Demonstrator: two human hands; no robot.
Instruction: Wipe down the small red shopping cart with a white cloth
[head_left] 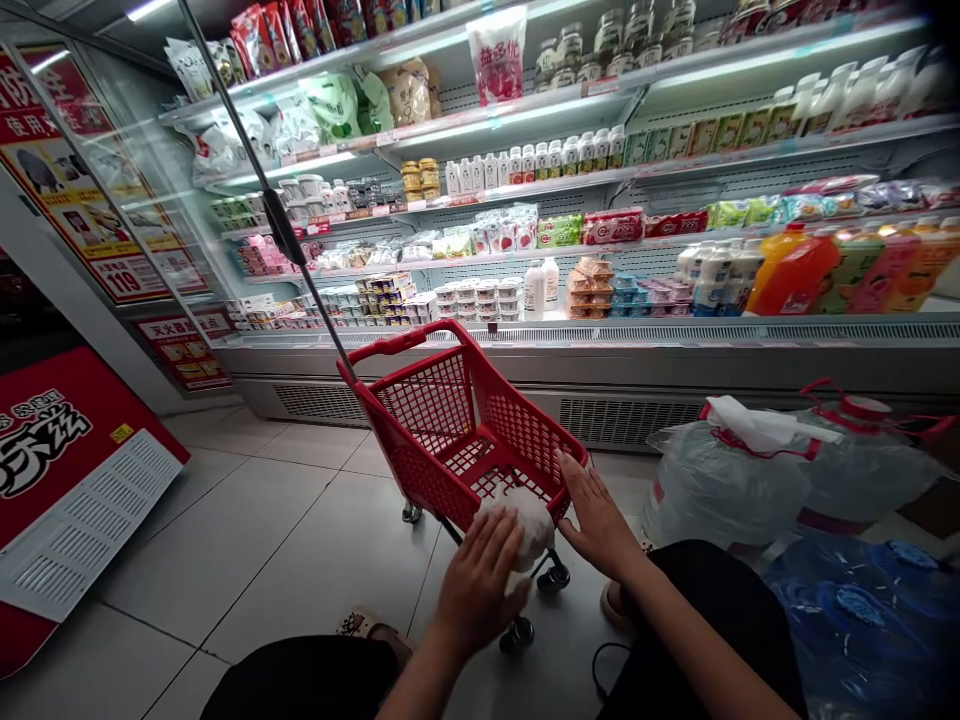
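Observation:
A small red plastic shopping cart (420,480) on wheels stands right in front of me. My left hand (484,570) presses a crumpled white cloth (531,525) against the near end of the basket, its fingers laid over the cloth. Part of the cloth is hidden beneath that hand. My right hand (598,518) is open, its fingers stretched along the cart's near right corner, with nothing in it. A long thin pole with a dark grip (283,228) rises from the handle end of the cart.
Behind the cart runs a refrigerated display case (510,345) stocked with bottles, cups and packets. Large wrapped water jugs (727,480) and blue water bottles (862,620) stand at the right. A red freezer cabinet (90,440) is at the left, on the tiled floor (255,540).

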